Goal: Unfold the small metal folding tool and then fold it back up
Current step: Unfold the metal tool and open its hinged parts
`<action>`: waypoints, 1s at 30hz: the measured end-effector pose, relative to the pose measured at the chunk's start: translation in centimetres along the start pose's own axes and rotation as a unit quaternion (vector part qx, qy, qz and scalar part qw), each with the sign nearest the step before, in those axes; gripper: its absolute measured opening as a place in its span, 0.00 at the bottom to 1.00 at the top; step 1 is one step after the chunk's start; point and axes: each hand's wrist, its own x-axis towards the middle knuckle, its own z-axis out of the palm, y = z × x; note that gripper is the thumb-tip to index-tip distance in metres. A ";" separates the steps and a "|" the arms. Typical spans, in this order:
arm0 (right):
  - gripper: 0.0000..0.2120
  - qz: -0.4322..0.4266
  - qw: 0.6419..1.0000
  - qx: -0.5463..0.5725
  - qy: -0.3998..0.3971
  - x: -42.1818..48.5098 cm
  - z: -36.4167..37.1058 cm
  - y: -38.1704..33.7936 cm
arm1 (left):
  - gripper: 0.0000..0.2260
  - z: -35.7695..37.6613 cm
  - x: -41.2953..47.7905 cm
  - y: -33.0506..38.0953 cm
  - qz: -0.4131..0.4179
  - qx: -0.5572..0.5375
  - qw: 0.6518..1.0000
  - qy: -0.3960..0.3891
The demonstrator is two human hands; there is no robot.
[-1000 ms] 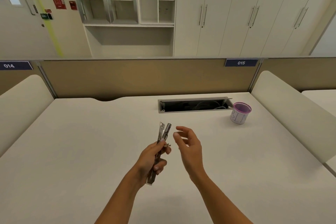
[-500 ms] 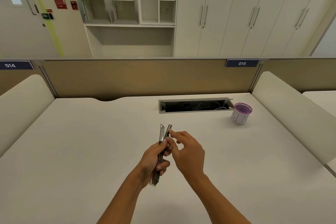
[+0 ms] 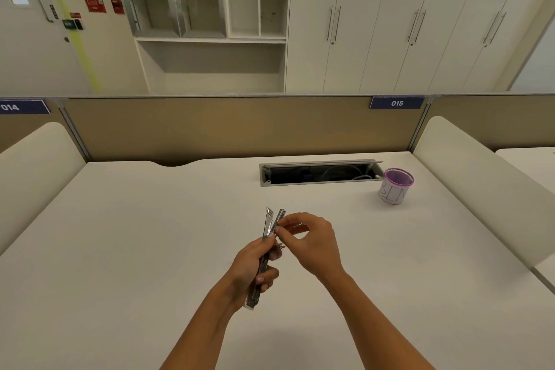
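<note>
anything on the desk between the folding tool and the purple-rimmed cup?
Nothing: the head view shows bare white desk between the folding tool and the cup.

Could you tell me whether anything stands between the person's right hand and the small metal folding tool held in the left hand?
Nothing visible does. The right hand already has its fingertips at the right arm of the small metal folding tool, which the left hand grips above the bare white desk.
</note>
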 end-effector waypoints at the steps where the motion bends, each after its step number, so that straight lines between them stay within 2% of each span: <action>1: 0.04 0.005 1.000 0.020 -0.005 0.1 -0.1 0.0 | 0.13 0.0 0.1 0.0 0.000 0.000 1.000 -0.001; 7: 0.02 0.058 0.988 0.145 0.020 -0.2 0.4 0.0 | 0.13 -0.2 0.3 0.0 -0.010 -0.006 1.000 0.001; 13: 0.02 0.079 0.977 0.195 0.040 -0.4 0.8 -0.2 | 0.13 -0.5 0.5 0.0 -0.013 0.003 1.000 0.008; 17: 0.03 0.125 0.958 0.257 0.013 0.1 0.4 -0.3 | 0.13 -0.2 0.8 0.1 0.001 0.020 1.000 0.024; 21: 0.04 0.180 0.929 0.319 0.047 1.0 -1.1 0.8 | 0.12 -0.4 1.9 0.4 0.019 0.013 0.998 0.059; 25: 0.03 0.190 0.935 0.295 0.062 2.2 -2.7 2.6 | 0.12 -0.1 3.2 0.5 0.020 0.021 0.998 0.061; 30: 0.05 0.183 0.947 0.260 0.034 4.2 -4.5 4.3 | 0.12 1.9 5.8 0.3 0.014 0.031 0.997 0.072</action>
